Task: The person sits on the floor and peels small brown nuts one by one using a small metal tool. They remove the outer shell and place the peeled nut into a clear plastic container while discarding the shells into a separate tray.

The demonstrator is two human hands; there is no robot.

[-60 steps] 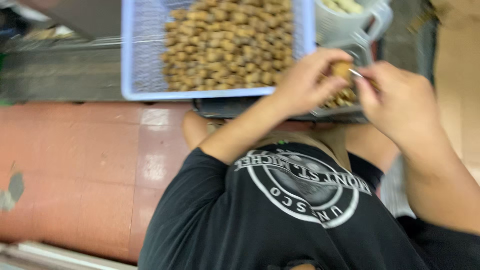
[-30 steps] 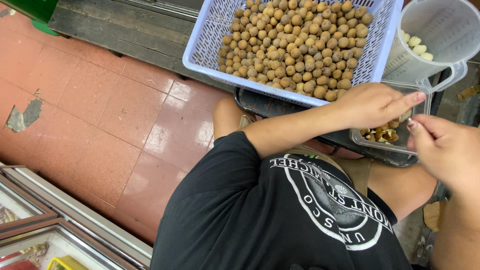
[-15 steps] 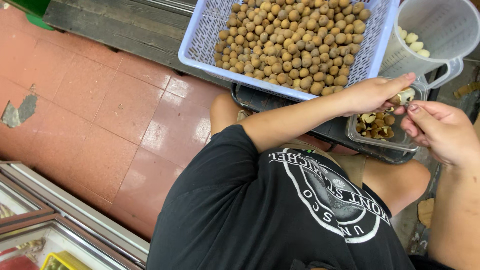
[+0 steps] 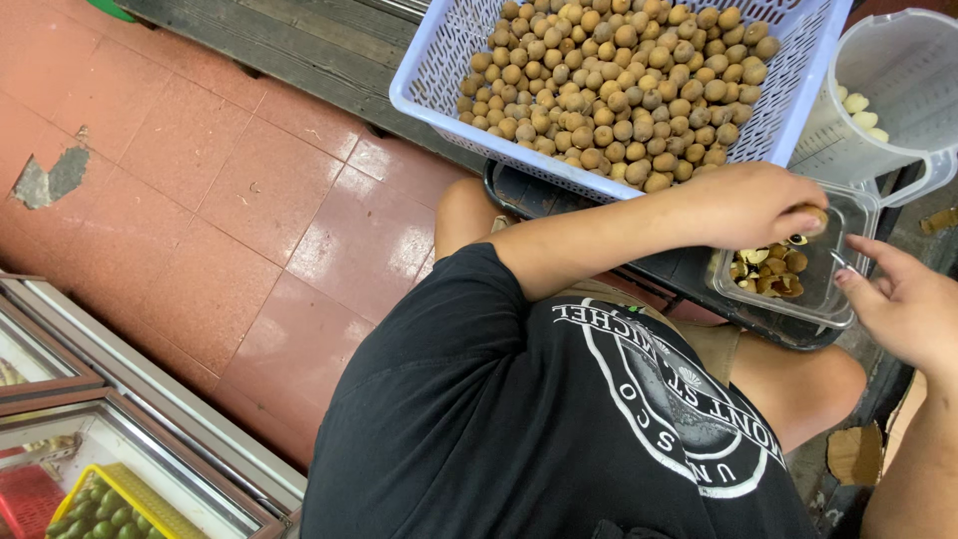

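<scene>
- Head view, the surface and room: a floor of red-brown tiles (image 4: 249,200), one tile chipped at the left edge; a dark plank platform (image 4: 299,50) runs across the top; glass-topped display cases (image 4: 130,439) sit at the lower left, one holding a yellow crate of green fruit (image 4: 100,504)
- Head view, the work: a lavender plastic basket (image 4: 429,75) heaped with small round brown fruit (image 4: 609,90) rests on the platform; just beside it on the right stands a clear measuring jug (image 4: 898,90) with peeled white fruit inside; a clear plastic tub (image 4: 848,250) of brown shells sits on a dark tray (image 4: 529,190) below the basket
- Head view, the hands: the left hand (image 4: 748,205) is curled, pinching one brown fruit (image 4: 813,218) at its fingertips over the tub; the right hand (image 4: 898,299) is loosely closed on a thin metal pick (image 4: 843,262), its tip near the tub's rim
- Against half a second ago: the two hands have drawn slightly apart; the left now holds the fruit right above the shells; the basket, jug and tub lie as they did; the camera has tilted a little, so more of the display cases shows
</scene>
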